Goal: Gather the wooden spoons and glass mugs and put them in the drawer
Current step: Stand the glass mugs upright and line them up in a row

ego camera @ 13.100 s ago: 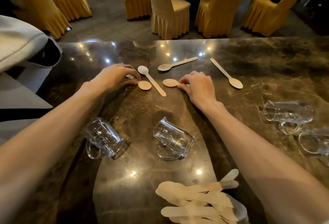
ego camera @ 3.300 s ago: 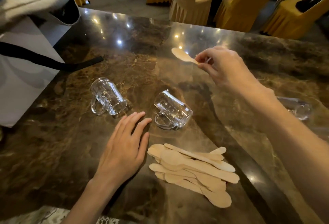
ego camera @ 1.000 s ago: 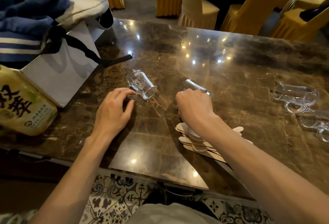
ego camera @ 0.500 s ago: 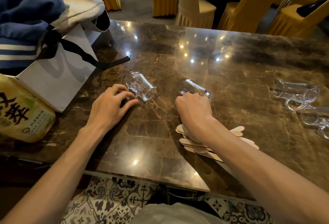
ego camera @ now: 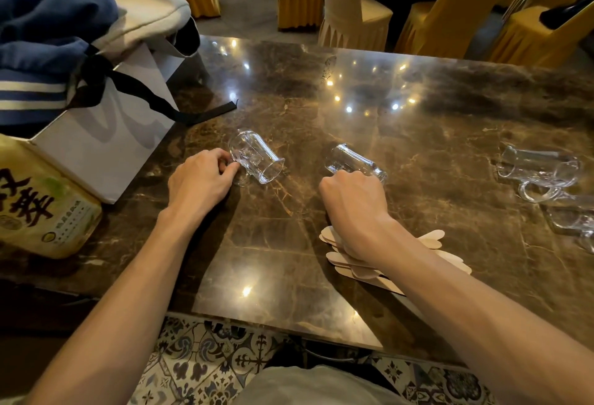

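Two glass mugs lie on their sides on the dark marble table (ego camera: 450, 134). My left hand (ego camera: 199, 181) pinches the handle of the left mug (ego camera: 257, 155). My right hand (ego camera: 353, 202) is closed around the handle of the middle mug (ego camera: 352, 160); the handle itself is hidden under my fingers. A pile of wooden spoons (ego camera: 350, 263) lies under my right wrist, partly covered by the forearm. Two more glass mugs (ego camera: 540, 170) lie at the right edge.
A white paper bag (ego camera: 106, 134) with a black ribbon and blue cloth stands at the left. A yellow bottle (ego camera: 41, 208) lies beside it. Yellow-covered chairs (ego camera: 353, 12) stand beyond the table's far edge. Patterned floor tiles (ego camera: 205, 359) show below the near edge.
Both hands have closed further on the handles of the two nearest mugs. Before that, the scattered spoons were collected into the pile near the table's front edge.
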A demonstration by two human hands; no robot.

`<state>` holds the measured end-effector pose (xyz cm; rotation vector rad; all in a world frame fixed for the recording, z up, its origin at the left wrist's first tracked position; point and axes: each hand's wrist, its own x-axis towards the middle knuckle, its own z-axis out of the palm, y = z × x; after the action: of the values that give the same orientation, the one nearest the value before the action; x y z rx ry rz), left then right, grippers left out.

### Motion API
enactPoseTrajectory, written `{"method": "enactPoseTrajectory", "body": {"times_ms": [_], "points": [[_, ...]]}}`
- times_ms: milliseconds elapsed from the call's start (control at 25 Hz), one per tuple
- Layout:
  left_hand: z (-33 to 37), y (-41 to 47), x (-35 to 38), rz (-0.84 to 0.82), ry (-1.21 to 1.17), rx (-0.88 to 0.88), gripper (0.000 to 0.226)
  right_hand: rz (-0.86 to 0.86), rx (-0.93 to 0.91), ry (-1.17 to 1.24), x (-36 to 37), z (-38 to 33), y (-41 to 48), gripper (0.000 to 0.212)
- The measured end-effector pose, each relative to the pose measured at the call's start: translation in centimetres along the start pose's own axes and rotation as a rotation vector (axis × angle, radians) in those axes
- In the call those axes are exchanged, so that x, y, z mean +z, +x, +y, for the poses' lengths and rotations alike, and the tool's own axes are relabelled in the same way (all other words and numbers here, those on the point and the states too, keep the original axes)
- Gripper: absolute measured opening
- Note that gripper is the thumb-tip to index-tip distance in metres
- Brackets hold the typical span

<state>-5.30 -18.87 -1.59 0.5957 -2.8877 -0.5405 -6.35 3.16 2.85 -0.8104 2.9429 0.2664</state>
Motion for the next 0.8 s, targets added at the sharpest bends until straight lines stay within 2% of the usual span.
{"method": "enactPoseTrajectory", "body": {"times_ms": [120, 240, 280, 440, 600, 680, 720, 760, 800], "points": [[0.4, 1.5, -0.4, -0.121, 0.005, -0.049, 0.023, 0.009, -0.004, 0.021, -0.2, 0.1, -0.4, 0.021], [0.4, 2.2, -0.9, -0.229, -0.234, -0.105, 0.014, 0.115, 0.034, 0.097, 0.2, 1.4, -1.3, 0.011], [0.3, 2.2, -1.0, -0.249, -0.31, -0.106, 0.012, 0.175, 0.06, 0.154, 0.4, 2.2, -1.5, 0.008], [0.1, 1.9, -1.2, -0.316, -0.556, -0.108, 0.013, 0.366, 0.184, 0.484, 1.3, 5.1, -2.4, 0.02], [0.4, 1.1, -1.4, -0.3, -0.796, -0.183, 0.012, 0.276, 0.346, 0.652, 1.4, 7.5, -2.0, 0.04], [0.8, 0.7, -1.6, -0.23, -0.864, -0.18, 0.018, 0.272, 0.358, 0.682, 1.5, 7.2, -2.2, 0.036], [1.1, 0.6, -1.7, -0.19, -0.88, -0.157, 0.022, 0.257, 0.359, 0.772, 1.5, 6.7, -2.5, 0.03], [1.4, 0.5, -1.8, -0.149, -0.883, -0.129, 0.023, 0.186, 0.376, 0.966, 1.5, 6.0, -2.9, 0.025], [1.7, 0.3, -1.8, -0.109, -0.865, -0.105, 0.022, 0.054, 0.42, 1.257, 1.3, 5.2, -3.3, 0.023]]}}
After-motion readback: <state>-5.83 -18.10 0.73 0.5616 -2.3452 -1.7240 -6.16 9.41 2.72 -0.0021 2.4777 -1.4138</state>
